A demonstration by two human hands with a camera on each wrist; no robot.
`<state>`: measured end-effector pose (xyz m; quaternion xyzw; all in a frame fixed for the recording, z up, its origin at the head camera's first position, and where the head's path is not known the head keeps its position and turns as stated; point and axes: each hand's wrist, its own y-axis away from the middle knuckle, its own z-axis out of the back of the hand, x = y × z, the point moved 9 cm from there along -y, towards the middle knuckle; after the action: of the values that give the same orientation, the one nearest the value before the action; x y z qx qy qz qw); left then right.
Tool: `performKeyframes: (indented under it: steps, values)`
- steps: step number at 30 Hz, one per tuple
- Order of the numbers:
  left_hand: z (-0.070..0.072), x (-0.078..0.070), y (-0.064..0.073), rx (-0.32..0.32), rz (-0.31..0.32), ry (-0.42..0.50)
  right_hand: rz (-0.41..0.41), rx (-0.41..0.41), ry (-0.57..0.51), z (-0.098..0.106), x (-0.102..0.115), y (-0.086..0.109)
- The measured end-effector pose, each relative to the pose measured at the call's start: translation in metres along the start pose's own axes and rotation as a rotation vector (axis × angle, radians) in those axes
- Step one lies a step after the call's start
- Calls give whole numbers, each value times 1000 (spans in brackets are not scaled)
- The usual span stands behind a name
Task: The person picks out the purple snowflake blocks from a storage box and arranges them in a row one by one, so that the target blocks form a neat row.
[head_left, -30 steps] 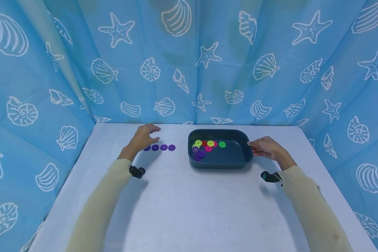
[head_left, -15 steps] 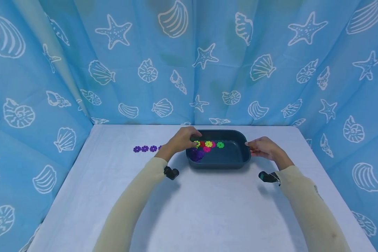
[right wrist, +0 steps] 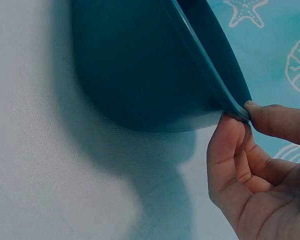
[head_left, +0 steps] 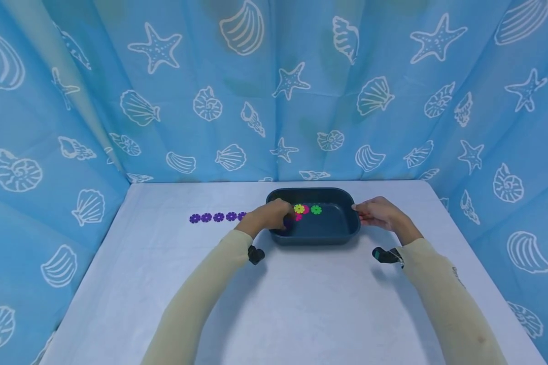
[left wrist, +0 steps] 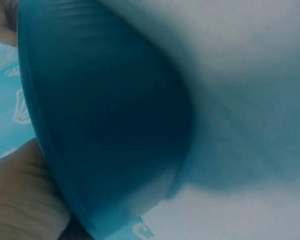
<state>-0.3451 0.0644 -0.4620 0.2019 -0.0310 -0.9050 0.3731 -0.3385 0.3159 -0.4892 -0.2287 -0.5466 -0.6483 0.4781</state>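
Observation:
A dark blue-green rectangular tub stands on the white table. My left hand reaches over its left wall, fingers down inside among flower-shaped discs and mostly hidden; I cannot tell if they hold one. In the left wrist view the tub's outer wall hides those fingertips. At the opposite end, my right hand pinches the rim between thumb and fingers. Inside the tub a yellow disc, a green disc and pink discs show, with dark purple ones partly behind the left hand.
Left of the tub, several purple flower discs lie in a row on the table, its right end close to my left wrist. A blue curtain with white shells and starfish hangs along the table's back and sides.
My left hand has moved right, from above the purple row into the tub, its fingers going down among the discs. My right hand keeps its grip on the rim. The view has shifted slightly.

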Motion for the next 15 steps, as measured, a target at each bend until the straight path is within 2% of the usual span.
performKeyframes:
  steps: [8,15]
  values:
    - [-2,0,0,25,39,-118,4,2,-6,1,1,1]
    - [-6,0,-4,26,47,-144,12,8,-8,0,1,2]
